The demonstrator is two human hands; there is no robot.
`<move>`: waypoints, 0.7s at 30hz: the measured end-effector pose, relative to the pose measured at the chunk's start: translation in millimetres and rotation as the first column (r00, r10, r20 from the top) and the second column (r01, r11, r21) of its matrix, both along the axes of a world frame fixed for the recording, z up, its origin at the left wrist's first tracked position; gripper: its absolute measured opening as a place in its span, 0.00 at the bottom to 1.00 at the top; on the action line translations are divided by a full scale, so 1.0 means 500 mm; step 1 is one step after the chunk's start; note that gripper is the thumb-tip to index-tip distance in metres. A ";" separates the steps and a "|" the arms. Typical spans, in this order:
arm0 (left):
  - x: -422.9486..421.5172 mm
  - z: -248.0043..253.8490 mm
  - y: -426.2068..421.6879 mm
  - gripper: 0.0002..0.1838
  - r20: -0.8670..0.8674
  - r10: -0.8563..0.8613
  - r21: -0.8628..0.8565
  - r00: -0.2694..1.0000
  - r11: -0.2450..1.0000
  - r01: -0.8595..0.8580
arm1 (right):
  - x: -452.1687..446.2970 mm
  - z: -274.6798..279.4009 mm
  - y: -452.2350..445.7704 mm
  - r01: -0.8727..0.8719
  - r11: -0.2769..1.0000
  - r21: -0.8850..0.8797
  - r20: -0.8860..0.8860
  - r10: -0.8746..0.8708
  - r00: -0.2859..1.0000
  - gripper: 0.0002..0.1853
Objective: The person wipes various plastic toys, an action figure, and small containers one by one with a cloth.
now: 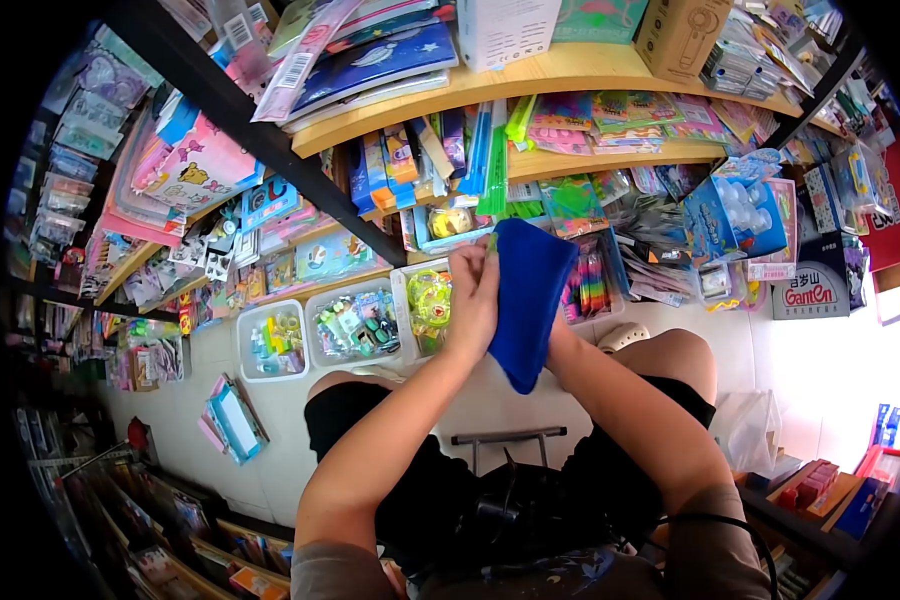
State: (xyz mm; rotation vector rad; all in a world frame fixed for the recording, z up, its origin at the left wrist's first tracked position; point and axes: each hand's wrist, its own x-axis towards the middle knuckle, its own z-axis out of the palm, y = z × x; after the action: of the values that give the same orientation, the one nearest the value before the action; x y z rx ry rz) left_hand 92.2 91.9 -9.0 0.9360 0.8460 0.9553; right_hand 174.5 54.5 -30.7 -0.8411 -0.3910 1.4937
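Observation:
A plain blue cloth point(530, 300) hangs in front of me, held up over the space between my knees. My left hand point(473, 295) has its fingers curled in a pinch at the cloth's upper left edge. Behind the cloth is my right hand point(558, 338); only its wrist side shows, and the fingers are covered. Just beyond both hands stand white bins, one with yellow-green packaged items point(429, 308) and another with small packs point(356, 324).
Wooden shelves point(570, 75) full of stationery and toys curve across the front. A black shelf post point(300, 140) slants down at the left. A small blue-rimmed box point(235, 422) lies on the floor. A Ganten carton point(810, 285) and a plastic bag point(748, 430) stand to the right.

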 end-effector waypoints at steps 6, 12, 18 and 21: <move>0.013 -0.023 0.016 0.26 -0.113 -0.111 -0.102 0.987 0.990 0.100 | -0.012 0.016 0.013 0.113 0.961 -0.253 -0.147 -0.153 0.977 0.23; 0.033 -0.068 0.007 0.22 -0.458 -0.100 0.259 0.884 0.935 0.240 | 0.060 -0.183 0.024 0.067 0.995 0.072 0.020 -0.068 0.997 0.16; 0.050 -0.010 -0.008 0.21 -0.249 -0.252 0.341 0.935 0.881 0.329 | 0.159 -0.200 0.030 0.003 0.978 0.211 -0.133 0.026 0.991 0.13; 0.031 0.036 0.046 0.20 0.064 -0.434 0.129 0.899 0.896 0.424 | 0.196 -0.229 0.018 0.087 0.992 -0.087 -0.308 -0.110 0.945 0.15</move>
State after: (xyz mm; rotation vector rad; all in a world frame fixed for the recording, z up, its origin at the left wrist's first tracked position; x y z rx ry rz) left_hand 107.6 114.6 9.2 1.1110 0.4790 0.6566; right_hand 272.6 63.7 -145.1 -0.6556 -0.0583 1.5241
